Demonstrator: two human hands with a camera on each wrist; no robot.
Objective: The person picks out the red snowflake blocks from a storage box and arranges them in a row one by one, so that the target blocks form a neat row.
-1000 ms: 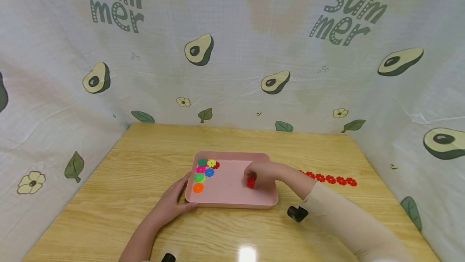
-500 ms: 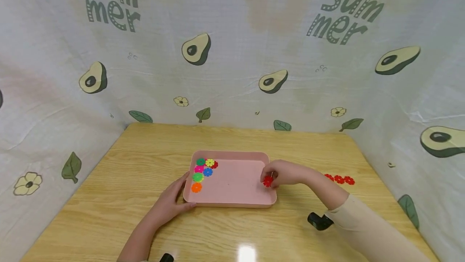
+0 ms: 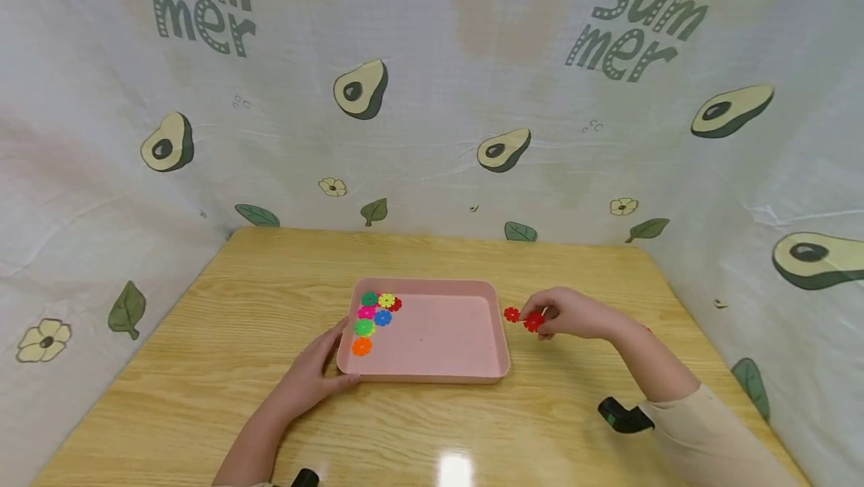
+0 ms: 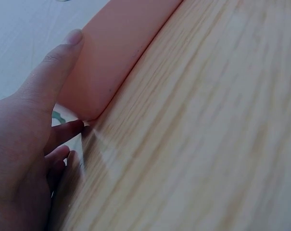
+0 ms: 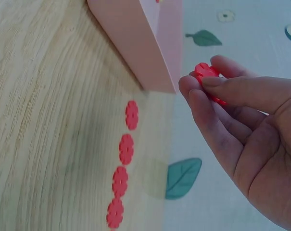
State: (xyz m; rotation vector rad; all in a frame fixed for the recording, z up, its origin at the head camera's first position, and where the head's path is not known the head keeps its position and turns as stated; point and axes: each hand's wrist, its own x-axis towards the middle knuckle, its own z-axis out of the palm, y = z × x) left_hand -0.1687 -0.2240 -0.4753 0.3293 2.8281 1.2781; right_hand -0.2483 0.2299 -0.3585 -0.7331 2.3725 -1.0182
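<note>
My right hand (image 3: 570, 313) pinches a red notched plastic disc (image 5: 204, 70), flower-shaped, between thumb and fingertips. It hovers over the table just right of the pink tray (image 3: 432, 379). Below it in the right wrist view runs a row of several matching red discs (image 5: 126, 149) lying flat; in the head view one of these discs (image 3: 512, 314) shows left of the fingers, the others mostly hidden by the hand and forearm. My left hand (image 3: 312, 376) holds the tray's near left corner, thumb (image 4: 63, 53) on the front wall, fingers round the left side.
Along the tray's left end lie several discs, among them an orange disc (image 3: 361, 346), a blue disc (image 3: 382, 318) and a dark green disc (image 3: 370, 299). A patterned cloth (image 3: 432, 97) hangs behind and beside the wooden table (image 3: 283, 262).
My right hand has moved right, out from over the tray to beside it, still pinching a red disc. The left hand keeps its place on the tray corner.
</note>
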